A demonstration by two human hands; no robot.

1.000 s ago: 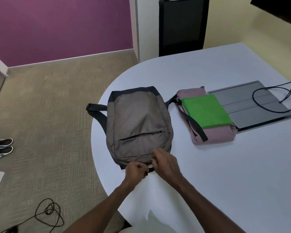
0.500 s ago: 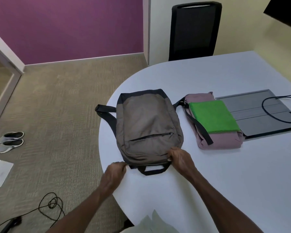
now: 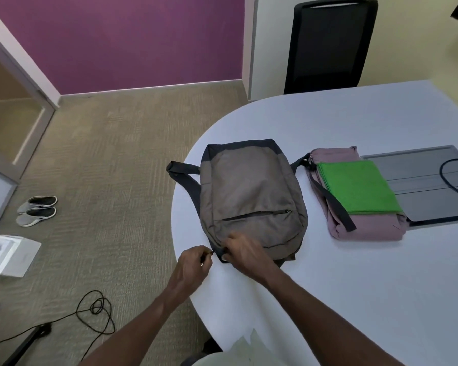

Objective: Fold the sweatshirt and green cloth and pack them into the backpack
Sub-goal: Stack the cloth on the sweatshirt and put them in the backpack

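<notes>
While the left hand [image 3: 193,262] pinches a small zipper pull and the right hand [image 3: 245,253] grips the near end of the backpack [image 3: 251,196], the bag lies flat, its long axis running away from the person, close to the surface [image 3: 354,286] edge. Just right, the folded sweatshirt [image 3: 365,229] carries the green cloth [image 3: 357,187].

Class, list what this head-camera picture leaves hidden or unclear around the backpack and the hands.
- Grey fabric backpack: near edge and top handle hidden under the right hand, head view.
- Right hand: fingers motion-blurred.
- Left hand: the thing it pinches is too small.
- Black cable: cut off by right edge.
</notes>
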